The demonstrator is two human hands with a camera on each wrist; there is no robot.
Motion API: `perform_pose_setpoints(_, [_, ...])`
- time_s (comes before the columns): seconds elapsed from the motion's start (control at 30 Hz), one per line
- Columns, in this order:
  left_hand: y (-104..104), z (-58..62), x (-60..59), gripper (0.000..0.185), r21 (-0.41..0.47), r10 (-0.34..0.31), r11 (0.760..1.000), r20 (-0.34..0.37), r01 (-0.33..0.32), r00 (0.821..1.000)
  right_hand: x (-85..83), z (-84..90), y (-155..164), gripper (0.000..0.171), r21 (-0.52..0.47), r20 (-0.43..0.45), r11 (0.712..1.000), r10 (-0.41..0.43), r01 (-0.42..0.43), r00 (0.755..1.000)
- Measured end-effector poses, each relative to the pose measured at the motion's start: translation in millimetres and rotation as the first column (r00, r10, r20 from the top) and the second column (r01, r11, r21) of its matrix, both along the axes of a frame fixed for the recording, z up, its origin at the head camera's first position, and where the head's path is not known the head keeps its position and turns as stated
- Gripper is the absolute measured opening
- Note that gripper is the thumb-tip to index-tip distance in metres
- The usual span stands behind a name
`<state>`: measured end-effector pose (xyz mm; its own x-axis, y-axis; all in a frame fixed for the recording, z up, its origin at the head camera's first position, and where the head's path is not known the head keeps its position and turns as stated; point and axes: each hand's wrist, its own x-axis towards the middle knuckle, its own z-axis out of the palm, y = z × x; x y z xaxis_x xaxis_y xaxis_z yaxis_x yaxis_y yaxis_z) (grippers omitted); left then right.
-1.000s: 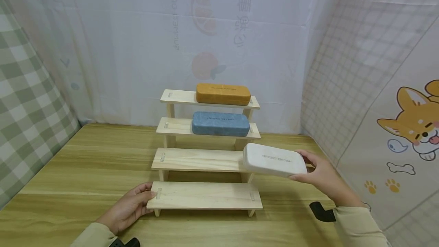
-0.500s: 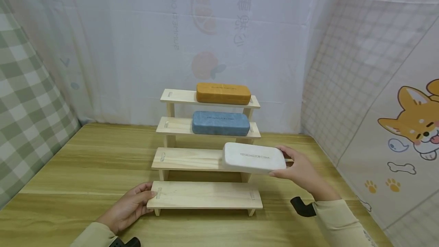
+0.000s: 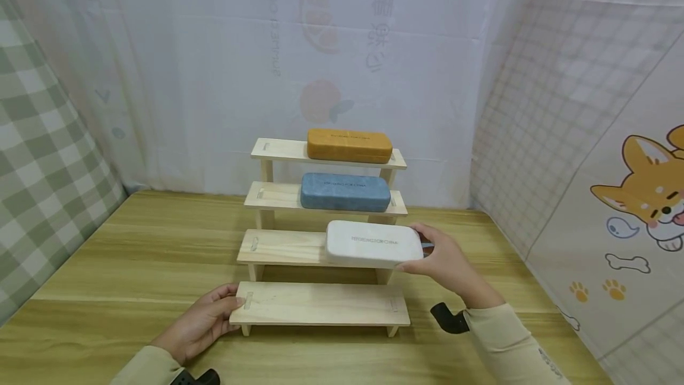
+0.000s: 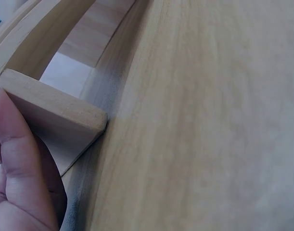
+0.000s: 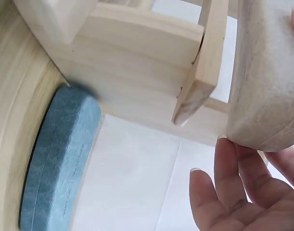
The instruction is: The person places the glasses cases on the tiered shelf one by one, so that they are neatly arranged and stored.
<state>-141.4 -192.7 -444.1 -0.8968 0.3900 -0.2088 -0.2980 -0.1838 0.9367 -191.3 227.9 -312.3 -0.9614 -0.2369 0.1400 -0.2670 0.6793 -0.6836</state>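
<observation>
You slid the white case [image 3: 374, 244] left over shelf 3 [image 3: 283, 248], your right hand [image 3: 446, 263] gripping its end, left hand [image 3: 200, 325] steadying the rack [image 3: 320, 305].

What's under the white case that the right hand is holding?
Under the white case lies the right part of the third shelf of the wooden rack. Whether the case rests on the shelf cannot be told; the board beneath it is covered.

On the stepped rack [image 3: 288, 248], three cases [image 3: 374, 244] sit one per step, the bottom step bare.
</observation>
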Motion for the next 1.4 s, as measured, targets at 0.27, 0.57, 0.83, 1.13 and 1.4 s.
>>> perform_pose_setpoints(0.27, [0,0.6,0.0,0.059,-0.008,0.003,1.000,-0.003,-0.003,1.000,-3.1,-2.3,-18,0.085,-0.016,-0.009,1.000,0.016,-0.016,1.000])
perform_pose_setpoints(0.57, [0,-0.6,0.2,0.057,0.003,0.003,1.000,-0.002,-0.003,1.000,-7.1,-5.9,-32,0.079,-0.062,0.042,0.998,0.032,-0.030,0.999])
perform_pose_setpoints(0.83, [1,-0.1,0.3,0.057,0.008,0.002,1.000,-0.006,-0.002,1.000,-10.8,-7.3,-39,0.073,-0.073,0.048,0.996,0.064,-0.060,0.997])
perform_pose_setpoints(1.13, [0,-0.4,-0.4,0.056,0.019,0.005,1.000,-0.005,-0.005,1.000,-14.9,-10.0,-44,0.079,-0.053,0.068,0.998,0.034,-0.030,0.997])
perform_pose_setpoints(1.4, [1,1.1,0.2,0.059,0.009,0.010,1.000,0.007,-0.010,1.000,-17.1,-10.7,-45,0.076,-0.047,0.073,0.998,0.046,-0.042,0.996])
